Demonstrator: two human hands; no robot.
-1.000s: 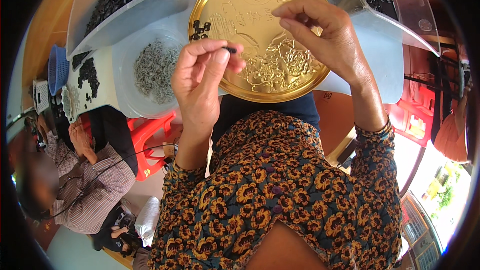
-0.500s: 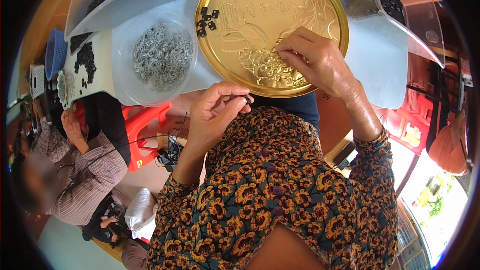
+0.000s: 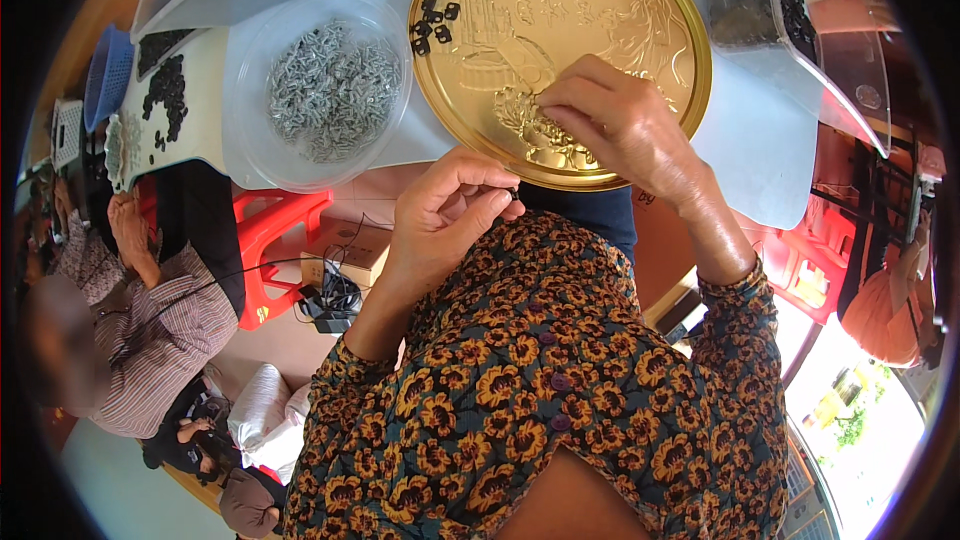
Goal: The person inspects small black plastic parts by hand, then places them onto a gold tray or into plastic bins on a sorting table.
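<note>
My left hand is closed in a pinch just off the near edge of a round gold tray. Between its thumb and fingers is a small black part, mostly covered by the fingertips. Over the near half of the tray, my right hand has its fingertips pressed together. They touch or hover just above a shiny gold patch; whether that is raised pattern or loose pieces I cannot tell. What the right fingers hold, if anything, is hidden. Several black parts lie at the tray's left side.
A clear round tub of small silver metal pieces stands left of the tray. Clear bins of black parts flank the table, one far left, one right. Loose black parts and a blue basket lie further left. Another person sits there.
The whole view has shifted slightly, so the tray sits further right in it. My left fingers now cover more of the black part. My right hand stays over the gold patch.
</note>
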